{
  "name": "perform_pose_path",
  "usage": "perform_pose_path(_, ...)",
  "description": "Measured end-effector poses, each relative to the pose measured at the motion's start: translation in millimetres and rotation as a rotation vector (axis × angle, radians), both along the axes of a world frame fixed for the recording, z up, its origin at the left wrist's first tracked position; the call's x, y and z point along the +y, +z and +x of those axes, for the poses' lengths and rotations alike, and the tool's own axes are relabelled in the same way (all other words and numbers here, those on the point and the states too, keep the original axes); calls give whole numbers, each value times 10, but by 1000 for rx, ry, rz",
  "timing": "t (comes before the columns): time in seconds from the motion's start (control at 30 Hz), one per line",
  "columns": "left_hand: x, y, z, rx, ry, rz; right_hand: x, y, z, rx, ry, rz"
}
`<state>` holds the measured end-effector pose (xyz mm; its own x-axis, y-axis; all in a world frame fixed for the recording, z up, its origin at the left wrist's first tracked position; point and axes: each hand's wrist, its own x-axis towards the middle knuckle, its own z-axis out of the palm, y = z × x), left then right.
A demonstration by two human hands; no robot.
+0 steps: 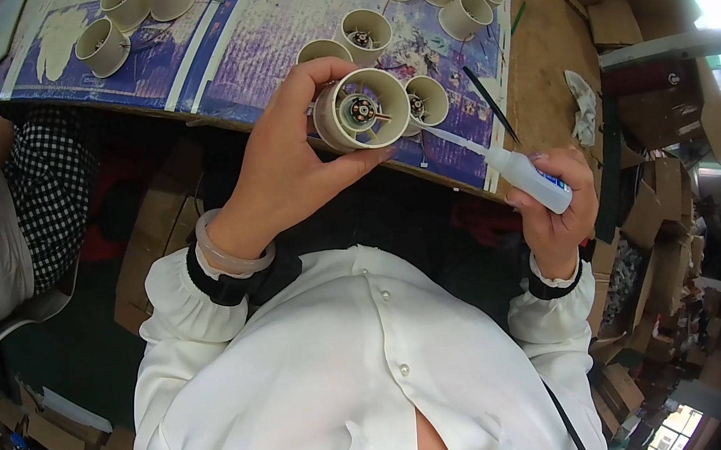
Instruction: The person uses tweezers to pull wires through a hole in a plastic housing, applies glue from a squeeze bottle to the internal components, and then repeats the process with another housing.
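From my seat I have the short, cream, round plastic cup (327, 125) up in the left hand (287, 163), raised at the near edge of the purple-and-white-covered table (251, 42), its mouth turned toward my camera. I judge it light and stiff, with a smooth wall that could slip a little; the delicate part should be the round core of dark and coppery parts (362, 111) seated inside. I'd take hold by the outer wall and stay off the core.

The left hand is half curled, grasping the cup with the thumb below and the index finger over the top; I cannot see how the other fingers sit behind it. The right hand (565, 213) is wrapped around the translucent white, soft-looking plastic squeeze bottle (520, 170), whose long, thin, pale nozzle (457, 140) slants up-left to just beside the cup. I can't tell whether the 2 touch. I expect the bottle to yield under pressure, so I'd hold its body gently.
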<state>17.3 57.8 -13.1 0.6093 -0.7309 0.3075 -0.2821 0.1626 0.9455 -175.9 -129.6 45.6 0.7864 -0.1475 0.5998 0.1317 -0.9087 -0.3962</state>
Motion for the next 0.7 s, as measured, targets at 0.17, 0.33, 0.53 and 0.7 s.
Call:
perform_pose_path(0.17, 1, -1, 0, 22, -11, -2, 17, 40, 5, 13, -5, -41)
perform_pose_path(0.33, 3, 3, 3, 10, -9, 2, 27, 60, 8, 15, -6, -56)
perform_pose_path(0.53, -12, -26, 5, 26, -3, -37, 28, 61, 8, 15, -1, -39)
perform_pose_path(0.7, -16, -27, 2, 16, -4, -44, 17, 55, -1, 12, -4, -46)
